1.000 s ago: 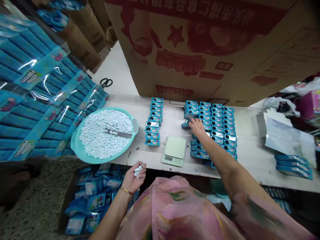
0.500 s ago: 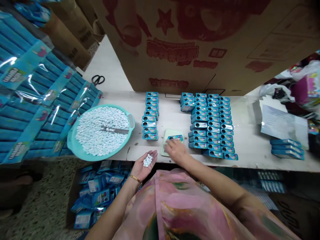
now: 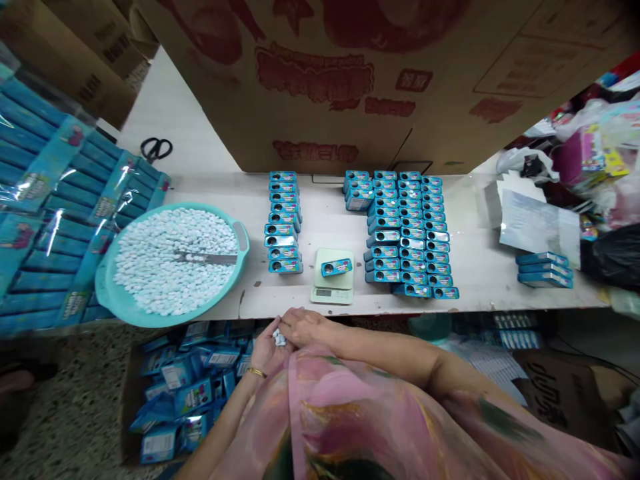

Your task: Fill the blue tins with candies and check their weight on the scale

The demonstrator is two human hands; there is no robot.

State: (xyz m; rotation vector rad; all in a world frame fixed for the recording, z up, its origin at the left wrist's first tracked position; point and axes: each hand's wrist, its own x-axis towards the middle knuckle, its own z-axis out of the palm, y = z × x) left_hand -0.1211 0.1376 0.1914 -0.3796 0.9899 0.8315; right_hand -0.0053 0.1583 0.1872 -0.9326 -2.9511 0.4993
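Cupped around a small heap of white candies (image 3: 279,338), my left hand (image 3: 267,350) is just below the table edge. My right hand (image 3: 303,327) lies over the heap, its fingertips at the left palm; what they hold, if anything, is hidden. Beyond the hands a small blue tin (image 3: 336,267) rests tilted on a pale green scale (image 3: 332,295). A turquoise basin (image 3: 243,248) full of white candies, with a metal tool (image 3: 213,259) lying in them, stands to the left. Blue tins stand in one column (image 3: 283,217) left of the scale and in several (image 3: 413,233) right of it.
A large cardboard box (image 3: 330,87) stands behind the tins. Packed blue cartons (image 3: 45,200) are at the left, near black scissors (image 3: 157,149). Three blue packs (image 3: 545,270) lie at the right. A box of blue packets (image 3: 185,393) sits below the table.
My right hand has left the tin on the scale and come down to the candies in my left hand. The view has shifted, so the table things appear further left.
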